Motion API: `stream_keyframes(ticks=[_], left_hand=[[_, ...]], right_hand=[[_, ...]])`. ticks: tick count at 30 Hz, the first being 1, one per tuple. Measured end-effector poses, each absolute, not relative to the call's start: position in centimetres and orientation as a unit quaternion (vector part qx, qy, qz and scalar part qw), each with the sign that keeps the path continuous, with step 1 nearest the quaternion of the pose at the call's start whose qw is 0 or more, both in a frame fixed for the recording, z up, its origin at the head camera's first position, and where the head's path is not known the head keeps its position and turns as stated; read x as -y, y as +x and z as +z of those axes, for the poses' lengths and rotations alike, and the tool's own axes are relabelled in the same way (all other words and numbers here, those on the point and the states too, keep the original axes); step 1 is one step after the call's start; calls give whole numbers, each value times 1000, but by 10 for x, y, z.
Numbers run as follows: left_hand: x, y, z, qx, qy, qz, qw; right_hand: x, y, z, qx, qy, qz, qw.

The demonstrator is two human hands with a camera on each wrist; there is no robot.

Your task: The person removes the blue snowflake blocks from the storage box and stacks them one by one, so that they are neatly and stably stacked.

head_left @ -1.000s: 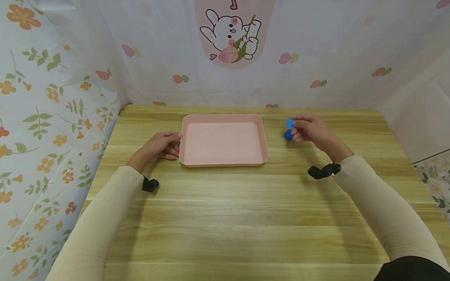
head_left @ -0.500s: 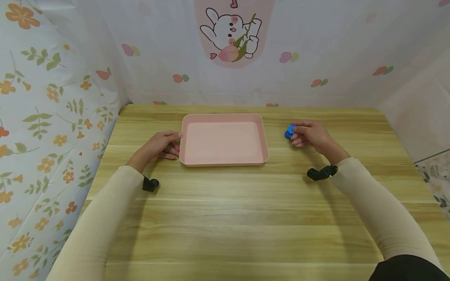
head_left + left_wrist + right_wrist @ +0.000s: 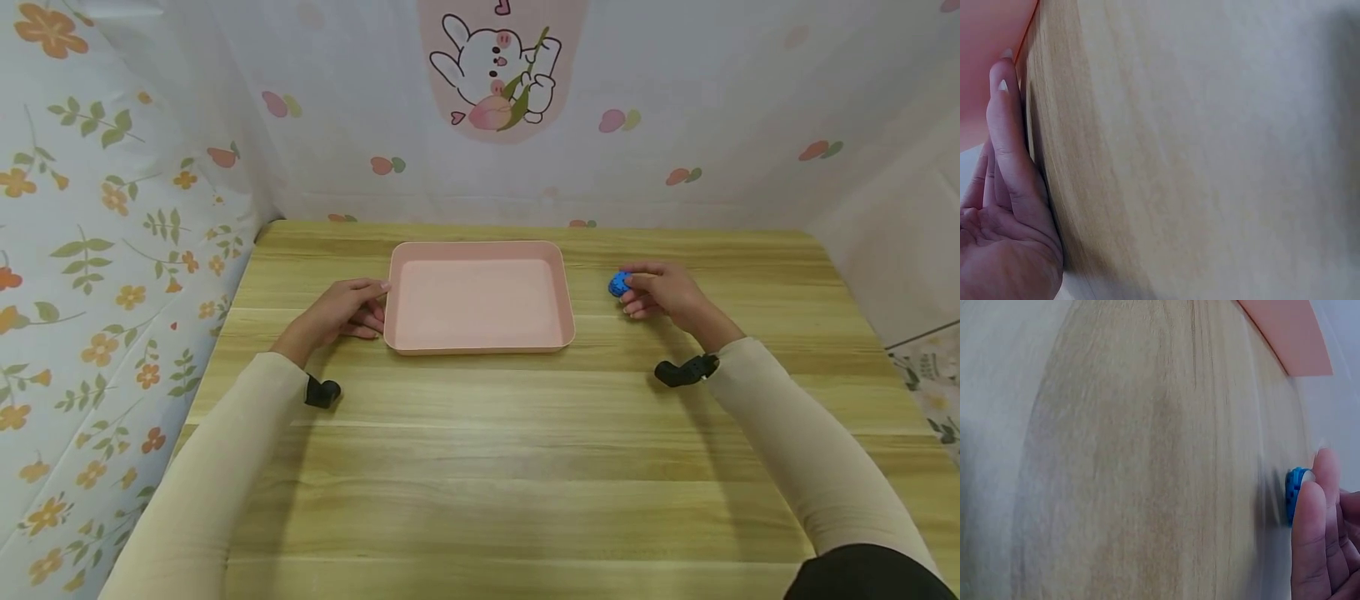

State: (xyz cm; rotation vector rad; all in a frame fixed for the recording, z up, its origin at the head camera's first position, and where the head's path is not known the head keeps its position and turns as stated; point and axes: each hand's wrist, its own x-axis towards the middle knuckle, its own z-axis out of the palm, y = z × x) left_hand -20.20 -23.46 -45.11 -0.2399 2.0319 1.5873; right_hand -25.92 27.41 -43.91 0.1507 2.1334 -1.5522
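My left hand [image 3: 342, 313] is at the left side of a shallow pink tray [image 3: 480, 343], its fingertips touching the tray's edge. In the left wrist view the fingers [image 3: 1010, 144] lie nearly straight beside the pink wall. To the right of the tray, my right hand [image 3: 666, 293] holds a small round blue piece [image 3: 618, 284] between thumb and fingers, low over the table. Seen from the right wrist, the blue piece [image 3: 1293, 495] has dark slots along its side. Fingers cover part of it, so its exact kind cannot be told.
The wooden table [image 3: 480, 467] runs back to a white cloth [image 3: 322, 100] with a rabbit print. A flowered cloth [image 3: 112, 275] hangs along the left side. Black cameras [image 3: 684, 372] sit at both wrists.
My right hand has come down slightly. The flat blue disc it held above a darker blue piece now sits against that piece, and they look like one. The left hand and tray stay put.
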Motion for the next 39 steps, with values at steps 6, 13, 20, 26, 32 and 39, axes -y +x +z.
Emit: stream_keyframes(ticks=[6,13,20,26,32,39], left_hand=[[236,-202,-453,-761,-90,585,266],[234,-201,-454,-754,-90,592,268],[229,-205,-452,-755,-82,595,263],[228,-203,-455,-759,-83,595,252],[229,-196,-453,-758,-94,600,238],[229,-183,-437,-774,-94,581,234]], right_hand=[[-274,-261,-443,-783,54,-565,254],[-276,-262,-442,-791,48,-555,254],[-285,-261,-438,-806,54,-536,246],[-289,-257,-428,-818,62,-513,252],[-284,-252,-411,-853,30,-469,229],[-262,-245,-396,-880,-52,-429,198]])
